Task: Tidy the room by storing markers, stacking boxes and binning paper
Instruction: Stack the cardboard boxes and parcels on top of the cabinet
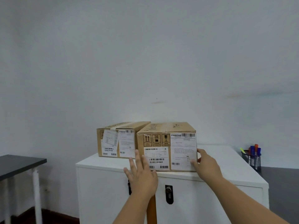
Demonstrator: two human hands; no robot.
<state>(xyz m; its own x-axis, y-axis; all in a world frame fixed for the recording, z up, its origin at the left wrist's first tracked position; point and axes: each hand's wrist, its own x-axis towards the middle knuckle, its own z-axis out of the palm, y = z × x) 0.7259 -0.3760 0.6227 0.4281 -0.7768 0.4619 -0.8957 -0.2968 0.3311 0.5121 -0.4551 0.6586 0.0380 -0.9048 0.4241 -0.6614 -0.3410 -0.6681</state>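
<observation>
Boxes side by side on the white cabinet (218,159); my right hand (204,164) grips the near box (168,147) at its right corner, my left hand (140,172) flat, fingers straight, on its front, likely to lift it onto the far box (118,139); markers (254,149) already in the mesh cup (253,160), far right.

Matt brown cardboard boxes (166,146) carry glossy paper labels (183,152); smooth white counter (226,168); black wire-mesh pen cup (252,160).

Two brown cardboard boxes (166,146) side by side on white cabinet (169,188), black mesh marker holder (252,159) far right, dark-topped table (19,164) left.
</observation>
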